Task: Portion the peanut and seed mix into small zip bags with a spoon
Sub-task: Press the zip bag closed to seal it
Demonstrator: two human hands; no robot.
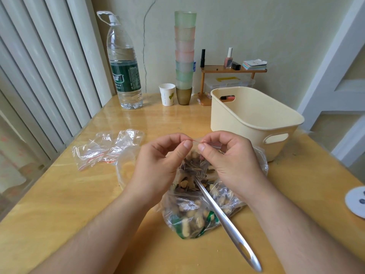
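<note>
Above the big bag [199, 210] of peanuts and seeds, near the table's [59, 204] middle: small zip bag [195, 165] hanging from both hands, part-filled with dark seeds and a few peanuts. Left hand [158, 165] pinching the red zip strip between thumb and forefinger at its left end; right hand [231, 161] pinching the same strip just beside it, thumb against forefinger, other fingers curled loosely. Judged as the sealing step for this portion, seal probably only part-closed; hard to tell how far along the strip.

Spoon [227, 216] lying unheld, bowl buried in the mix, handle slanting toward the table's near edge. Spare empty zip bags [94, 153] flat on the table to the left, well apart from the hands. Cream bin [254, 119] just behind the right hand.

Risks from here:
- Seed or shell caught in the zip track, leaving a gap and a later leak.
- Uneven pinching, skipping a stretch of the strip.
- Slipping grip on thin plastic, dropping the portion back onto the open big bag and spilling.
- Forearm brushing the spoon handle, levering mix out onto the table.
- Big bag's mouth lying open and slack, likely to shed nuts if nudged.
</note>
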